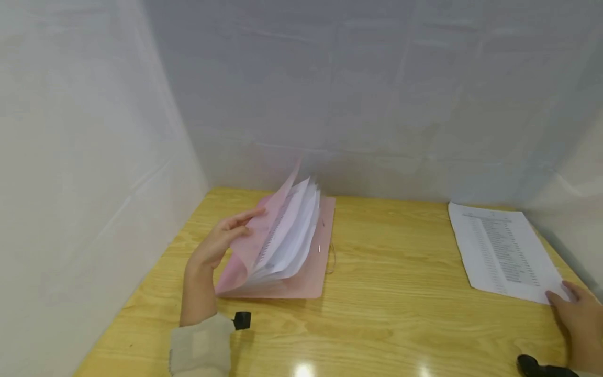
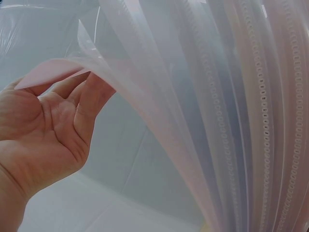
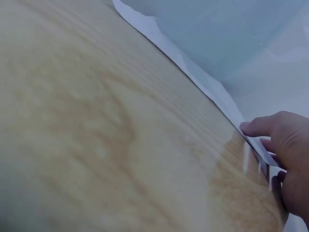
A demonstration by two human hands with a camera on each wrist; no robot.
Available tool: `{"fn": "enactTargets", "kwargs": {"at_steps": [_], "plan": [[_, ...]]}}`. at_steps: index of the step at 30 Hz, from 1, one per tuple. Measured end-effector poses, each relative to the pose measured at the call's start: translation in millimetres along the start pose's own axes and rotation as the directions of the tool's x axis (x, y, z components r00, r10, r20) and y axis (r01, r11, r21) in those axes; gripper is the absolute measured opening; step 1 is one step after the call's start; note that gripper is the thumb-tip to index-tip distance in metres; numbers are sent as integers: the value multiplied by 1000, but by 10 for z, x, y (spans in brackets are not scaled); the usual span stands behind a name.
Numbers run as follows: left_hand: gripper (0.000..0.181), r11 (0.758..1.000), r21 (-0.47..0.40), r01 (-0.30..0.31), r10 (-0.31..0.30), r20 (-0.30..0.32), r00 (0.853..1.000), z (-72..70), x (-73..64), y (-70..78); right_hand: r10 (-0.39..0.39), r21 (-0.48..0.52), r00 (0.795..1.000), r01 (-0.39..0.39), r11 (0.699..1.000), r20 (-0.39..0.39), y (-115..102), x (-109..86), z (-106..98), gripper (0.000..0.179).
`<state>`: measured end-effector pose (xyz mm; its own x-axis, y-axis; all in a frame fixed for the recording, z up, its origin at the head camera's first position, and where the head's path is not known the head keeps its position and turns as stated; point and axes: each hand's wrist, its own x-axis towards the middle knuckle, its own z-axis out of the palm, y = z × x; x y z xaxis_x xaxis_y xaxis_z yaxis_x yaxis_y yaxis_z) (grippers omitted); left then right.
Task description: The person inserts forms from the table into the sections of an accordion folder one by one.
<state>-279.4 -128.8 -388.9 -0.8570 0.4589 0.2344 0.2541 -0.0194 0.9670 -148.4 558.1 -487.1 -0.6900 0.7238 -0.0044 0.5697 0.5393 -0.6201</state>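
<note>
Pink folder pinched by left hand, printed sheet by right hand; grey sheeting behind.

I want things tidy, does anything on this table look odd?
Mildly: the paper at the right looks wavy rather than flat, and a thin loop pokes beyond the right edge of the pink folder.

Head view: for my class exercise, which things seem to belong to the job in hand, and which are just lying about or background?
Seemingly in the job:
pink folder, its raised cover touched by the left hand
white pages inside it
printed sheet, pinched by the right hand

Just surroundings:
wooden table
pale sheeting
black pieces at the wrists
</note>
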Motion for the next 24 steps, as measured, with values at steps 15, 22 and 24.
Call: {"fn": "enactTargets", "kwargs": {"at_steps": [15, 22, 24], "plan": [[44, 1000, 3, 1, -1, 4, 1000, -1, 15, -3, -139, 1, 990, 139, 990, -14, 6, -53, 55, 44], [45, 1000, 6, -2, 2, 1, 1000, -1, 12, 1, -217, 0, 976, 218, 976, -18, -26, -80, 54, 38], [44, 1000, 6, -5, 5, 2, 1000, -5, 10, -3, -237, 6, 971, 237, 971, -10, -42, -90, 43, 34]]}}
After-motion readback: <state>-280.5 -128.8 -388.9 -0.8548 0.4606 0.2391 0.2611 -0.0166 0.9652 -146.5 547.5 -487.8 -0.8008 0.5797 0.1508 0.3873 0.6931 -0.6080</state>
